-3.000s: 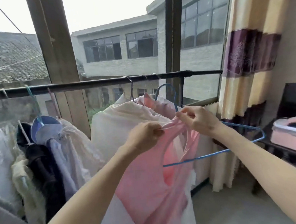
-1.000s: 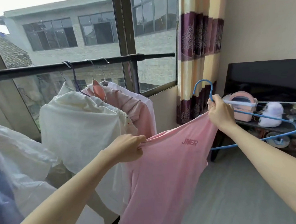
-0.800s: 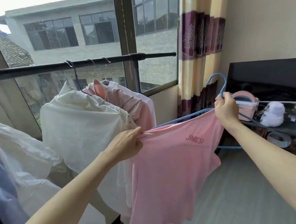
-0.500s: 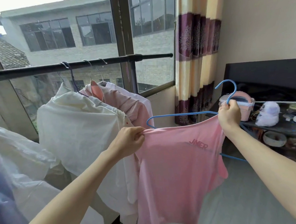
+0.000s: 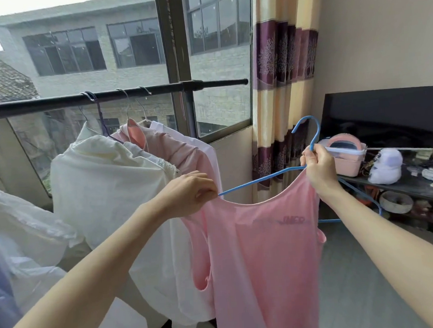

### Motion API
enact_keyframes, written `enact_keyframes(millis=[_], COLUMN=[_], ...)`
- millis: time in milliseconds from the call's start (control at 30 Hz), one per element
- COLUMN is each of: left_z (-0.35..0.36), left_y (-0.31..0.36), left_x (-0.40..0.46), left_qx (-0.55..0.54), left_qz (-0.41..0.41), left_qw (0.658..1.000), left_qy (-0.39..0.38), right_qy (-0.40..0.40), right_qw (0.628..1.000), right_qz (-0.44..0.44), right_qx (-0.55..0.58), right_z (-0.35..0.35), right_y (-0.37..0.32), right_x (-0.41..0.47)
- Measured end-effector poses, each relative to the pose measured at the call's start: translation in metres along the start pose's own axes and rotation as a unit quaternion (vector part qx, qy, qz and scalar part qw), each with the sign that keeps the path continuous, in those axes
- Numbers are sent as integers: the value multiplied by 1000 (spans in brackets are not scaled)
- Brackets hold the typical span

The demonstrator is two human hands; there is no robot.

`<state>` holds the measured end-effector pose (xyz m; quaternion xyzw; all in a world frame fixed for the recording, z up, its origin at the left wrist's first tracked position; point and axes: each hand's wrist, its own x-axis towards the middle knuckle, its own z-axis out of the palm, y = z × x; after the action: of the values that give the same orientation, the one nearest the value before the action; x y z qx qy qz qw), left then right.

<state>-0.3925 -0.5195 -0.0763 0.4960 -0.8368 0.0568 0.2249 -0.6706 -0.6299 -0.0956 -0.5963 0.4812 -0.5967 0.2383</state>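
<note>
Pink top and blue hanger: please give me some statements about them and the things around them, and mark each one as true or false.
1. The right hand holds the blue hanger just below its hook. True.
2. Several other garments hang on the black rail. True.
3. The blue hanger hangs on the black rail too. False: it is off the rail, held up in the air.
4. The left hand pinches the pink top at one shoulder. True.
5. The white plush toy lies on the floor. False: it sits on the dark shelf, beside the pink box.
</note>
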Motion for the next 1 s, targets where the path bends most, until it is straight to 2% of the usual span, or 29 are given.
enact_keyframes(millis=[167,300,567,667,833,900,1000], left_z=[-4,-4,-7,-7,2,5,5], left_y=[-4,-7,-13,-15,-13,-12,-13], left_x=[-6,-8,-13,-15,-15,-15,-16], left_qx=[18,50,41,29,21,26,48], left_qz=[-19,-40,-49,-43,-26,-24,-47], left_qw=[999,998,998,999,999,999,998], left_qy=[21,9,0,15,15,4,-6], right_qy=[35,76,69,30,-54,-40,40], right_qw=[998,994,989,992,997,999,998], right_qz=[33,56,115,114,50,32,51], right_qx=[35,58,63,48,14,-1,-5], right_z=[2,9,17,20,30,32,31], right_y=[5,5,16,18,14,13,14], right_x=[-1,-5,-8,-10,-18,-20,-18])
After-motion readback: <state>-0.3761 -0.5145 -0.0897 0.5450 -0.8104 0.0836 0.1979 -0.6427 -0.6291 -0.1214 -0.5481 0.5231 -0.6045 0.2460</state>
